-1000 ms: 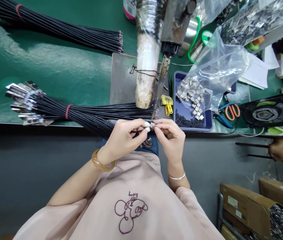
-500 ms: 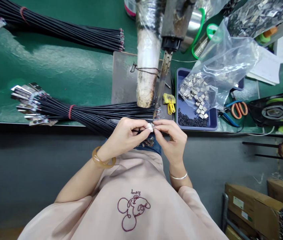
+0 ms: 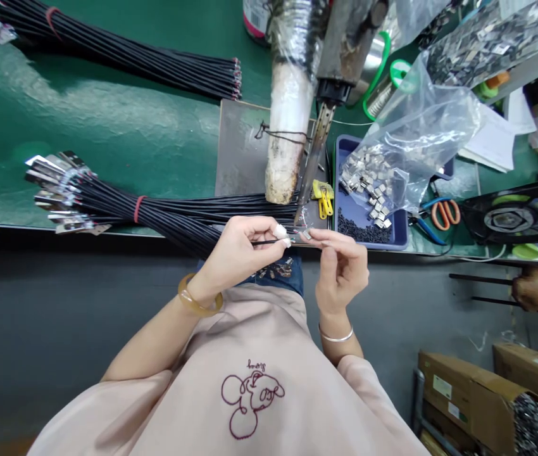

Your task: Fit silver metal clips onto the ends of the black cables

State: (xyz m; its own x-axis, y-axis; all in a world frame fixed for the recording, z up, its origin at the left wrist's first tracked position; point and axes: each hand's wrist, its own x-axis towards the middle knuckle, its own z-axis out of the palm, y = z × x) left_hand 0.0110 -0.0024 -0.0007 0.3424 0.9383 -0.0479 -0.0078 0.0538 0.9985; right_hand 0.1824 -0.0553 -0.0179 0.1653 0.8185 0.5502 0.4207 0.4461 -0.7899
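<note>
Two bare hands meet just in front of the edge of the green table (image 3: 107,126). The left hand (image 3: 243,250) pinches the end of a single thin black cable (image 3: 269,241) between thumb and forefinger, closed tight on it, with the cable tip pointing to the right. The right hand (image 3: 342,269) holds what looks like a small metal clip (image 3: 307,235) at its fingertips (it is too small to make out clearly), thumb and forefinger closed around it, just beside the cable tip; I cannot tell whether the two touch.

Right behind the hands lies a bundle of black cables (image 3: 178,215) tied with a red band, its far ends carrying flat metal plugs out to the left. A second bundle (image 3: 131,57) lies well apart at the back of the table. A white wrapped post (image 3: 288,139) and a soldering tool (image 3: 316,152) hang down over a grey metal plate (image 3: 240,149), the tool's tip near the right fingertips. Yellow snips (image 3: 325,197) lie beside a blue tray (image 3: 349,212) of metal clips and small black bits, with a clear plastic bag (image 3: 421,133) spilling into it. Orange-handled scissors (image 3: 444,212) and a small fan (image 3: 511,218) sit further right.
</note>
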